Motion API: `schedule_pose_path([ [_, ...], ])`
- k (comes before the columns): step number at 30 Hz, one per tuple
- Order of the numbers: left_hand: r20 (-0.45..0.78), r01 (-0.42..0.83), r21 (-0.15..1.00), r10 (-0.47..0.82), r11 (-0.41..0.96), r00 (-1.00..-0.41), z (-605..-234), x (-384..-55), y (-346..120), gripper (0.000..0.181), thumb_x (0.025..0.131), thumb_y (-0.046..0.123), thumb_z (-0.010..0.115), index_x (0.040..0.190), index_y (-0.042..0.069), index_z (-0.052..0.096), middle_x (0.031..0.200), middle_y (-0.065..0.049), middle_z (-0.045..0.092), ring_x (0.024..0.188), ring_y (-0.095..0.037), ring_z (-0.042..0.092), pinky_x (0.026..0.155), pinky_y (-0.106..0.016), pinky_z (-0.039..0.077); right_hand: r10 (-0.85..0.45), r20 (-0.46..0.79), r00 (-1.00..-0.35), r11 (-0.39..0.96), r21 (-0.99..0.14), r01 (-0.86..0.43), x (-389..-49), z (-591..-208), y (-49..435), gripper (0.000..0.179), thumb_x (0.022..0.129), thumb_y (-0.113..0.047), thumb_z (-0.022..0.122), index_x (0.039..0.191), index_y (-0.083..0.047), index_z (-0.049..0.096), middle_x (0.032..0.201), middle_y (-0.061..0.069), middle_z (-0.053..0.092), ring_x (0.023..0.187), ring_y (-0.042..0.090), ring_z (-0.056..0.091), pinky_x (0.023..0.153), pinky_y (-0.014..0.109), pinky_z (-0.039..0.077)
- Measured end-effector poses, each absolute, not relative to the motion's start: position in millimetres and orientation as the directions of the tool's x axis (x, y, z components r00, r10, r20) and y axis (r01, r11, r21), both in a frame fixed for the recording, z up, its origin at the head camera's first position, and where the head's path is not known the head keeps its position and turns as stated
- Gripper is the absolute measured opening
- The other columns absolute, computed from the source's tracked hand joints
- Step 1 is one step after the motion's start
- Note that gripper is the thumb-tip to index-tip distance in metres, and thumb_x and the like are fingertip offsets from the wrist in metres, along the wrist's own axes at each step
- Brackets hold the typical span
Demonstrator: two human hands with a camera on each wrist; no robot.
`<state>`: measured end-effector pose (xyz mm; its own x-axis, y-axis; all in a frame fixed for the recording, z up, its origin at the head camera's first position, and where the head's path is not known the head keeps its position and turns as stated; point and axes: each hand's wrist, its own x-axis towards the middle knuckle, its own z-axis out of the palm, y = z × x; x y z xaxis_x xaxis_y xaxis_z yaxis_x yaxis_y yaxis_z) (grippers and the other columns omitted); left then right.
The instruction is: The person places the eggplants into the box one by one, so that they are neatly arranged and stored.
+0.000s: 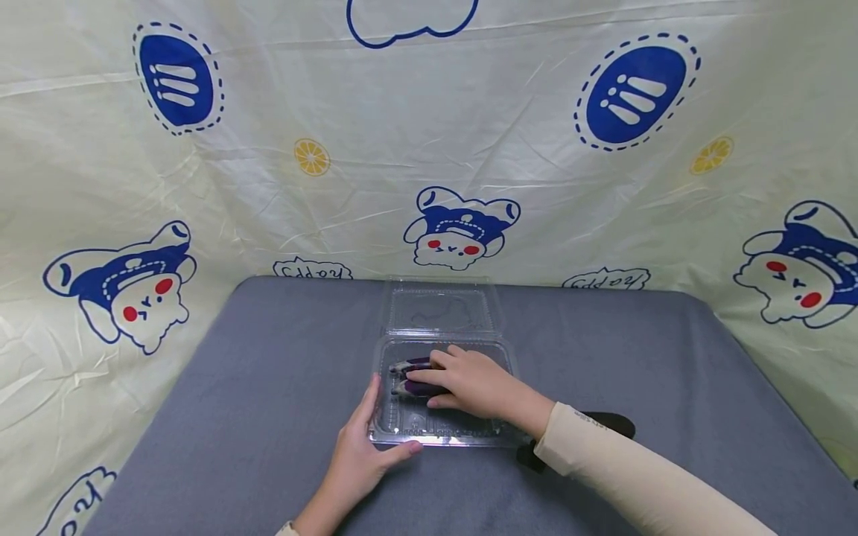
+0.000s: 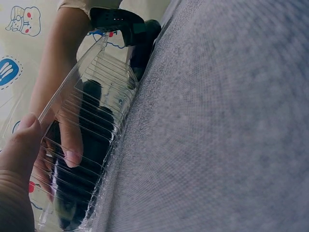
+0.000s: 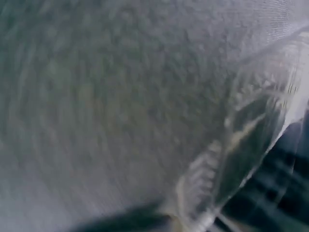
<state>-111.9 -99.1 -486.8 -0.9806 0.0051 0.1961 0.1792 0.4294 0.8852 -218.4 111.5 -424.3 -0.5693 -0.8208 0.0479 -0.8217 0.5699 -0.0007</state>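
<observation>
A clear plastic clamshell box (image 1: 442,441) stands with its lid (image 1: 439,309) folded back, away from me. In it lie two long, dark purple objects with pale pointed ends, a far one (image 1: 410,365) and a near one (image 1: 421,388); their kind is not plain. My right hand (image 1: 472,380) reaches in from the right and grips the near dark purple object, thumb on the near side, fingers over the top. My left hand (image 1: 362,439) holds the box's near left corner, its thumb (image 2: 21,135) against the rim. The right wrist view is blurred, showing the box wall (image 3: 231,159).
The box stands on a grey cloth-covered table (image 1: 295,357). Behind and beside it hangs a pale printed sheet (image 1: 255,186). A black strap and housing (image 1: 610,424) sit at my right wrist, partly hidden by the sleeve.
</observation>
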Motion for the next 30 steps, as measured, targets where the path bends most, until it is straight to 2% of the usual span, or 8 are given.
schedule_pose_path([
  [5,0.191,0.177,0.888,0.010,0.424,-0.982,-485.0,-111.4,-98.8,0.116,0.068,0.040,0.090,0.159,0.012,0.023,0.160,-0.013,0.033,0.144,-0.031,0.038,0.114,-0.048,0.036,-0.801,0.061,-0.595,0.596,-0.006,-0.803,-220.3,-431.3,112.4,0.053,0.093,-0.047,0.064,0.143,-0.035,0.053,0.110,-0.001,0.060,0.091,0.015,0.054,0.079,0.035,0.054],
  [10,0.169,0.154,0.895,0.002,0.418,-0.986,-483.9,-111.3,-98.7,0.117,0.067,0.040,0.091,0.159,0.014,0.023,0.161,-0.011,0.032,0.145,-0.029,0.037,0.115,-0.047,0.035,-0.817,0.056,-0.574,0.577,0.048,-0.816,-216.4,-436.9,110.8,0.053,0.094,-0.050,0.061,0.145,-0.036,0.051,0.108,-0.002,0.058,0.091,0.016,0.051,0.075,0.033,0.050],
  [18,0.147,0.134,0.900,-0.001,0.415,-0.989,-482.8,-111.8,-98.8,0.119,0.066,0.040,0.091,0.159,0.014,0.022,0.162,-0.009,0.030,0.148,-0.026,0.032,0.118,-0.046,0.031,-0.812,0.045,-0.582,0.582,0.123,-0.803,-214.7,-443.6,111.9,0.057,0.095,-0.055,0.057,0.149,-0.038,0.045,0.110,-0.003,0.058,0.091,0.015,0.049,0.073,0.029,0.048],
  [25,0.139,0.126,0.901,-0.002,0.416,-0.990,-483.3,-111.6,-97.9,0.118,0.066,0.040,0.091,0.159,0.017,0.023,0.161,-0.007,0.033,0.148,-0.024,0.033,0.119,-0.046,0.030,-0.812,0.048,-0.581,0.583,0.096,-0.807,-214.4,-442.2,120.6,0.058,0.095,-0.053,0.058,0.149,-0.038,0.044,0.112,-0.003,0.058,0.093,0.014,0.049,0.076,0.029,0.049],
  [30,0.172,0.154,0.894,-0.006,0.421,-0.985,-484.2,-111.4,-98.3,0.118,0.066,0.038,0.092,0.159,0.014,0.024,0.159,-0.010,0.036,0.146,-0.026,0.035,0.118,-0.046,0.031,-0.813,0.067,-0.578,0.582,0.086,-0.809,-213.1,-438.6,130.3,0.058,0.095,-0.051,0.060,0.149,-0.036,0.045,0.112,-0.002,0.058,0.092,0.014,0.049,0.077,0.031,0.050],
])
